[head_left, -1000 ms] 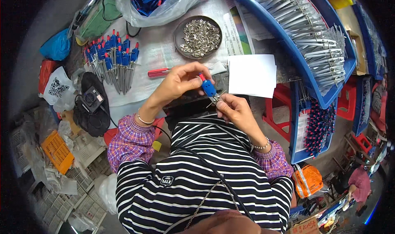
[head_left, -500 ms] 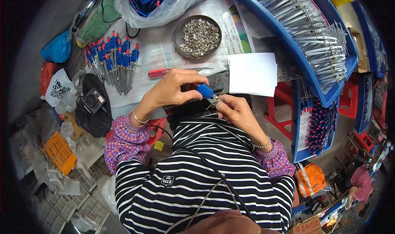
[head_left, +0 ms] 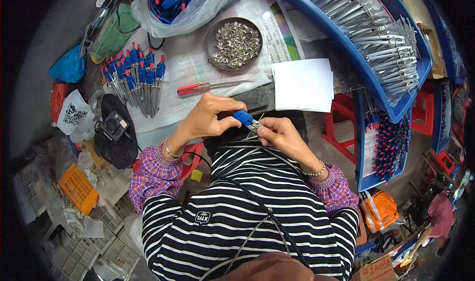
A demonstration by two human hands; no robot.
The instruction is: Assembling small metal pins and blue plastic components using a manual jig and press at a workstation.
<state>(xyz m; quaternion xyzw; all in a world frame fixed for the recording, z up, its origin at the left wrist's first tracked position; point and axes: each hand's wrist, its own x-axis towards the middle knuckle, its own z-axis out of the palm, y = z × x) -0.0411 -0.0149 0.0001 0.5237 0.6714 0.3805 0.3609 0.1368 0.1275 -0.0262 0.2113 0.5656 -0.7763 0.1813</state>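
Observation:
Between my hands, close in front of my body, is what looks like a drawing compass with a blue plastic head (head_left: 243, 117) and thin metal legs. My left hand (head_left: 209, 115) pinches the blue head between thumb and fingers. With closed fingers, my right hand (head_left: 283, 134) grips the metal part just below that head. My fingers hide some of the metal. A red-handled screwdriver (head_left: 194, 88) lies on the table beyond my left hand. Farther back, a round dark dish (head_left: 208, 51) holds many small metal pins (head_left: 238, 43).
Blue-headed compasses with red tips (head_left: 136, 76) lie bunched at the left. Behind them is a plastic bag (head_left: 143, 15) of blue parts. White paper sheets (head_left: 303, 86) lie right of centre. A blue tray (head_left: 354, 51) of metal legs fills the far right, above red stools (head_left: 341, 128).
The blue-headed compass has tilted a little flatter between my hands, both still gripping it. The whole view has shifted slightly.

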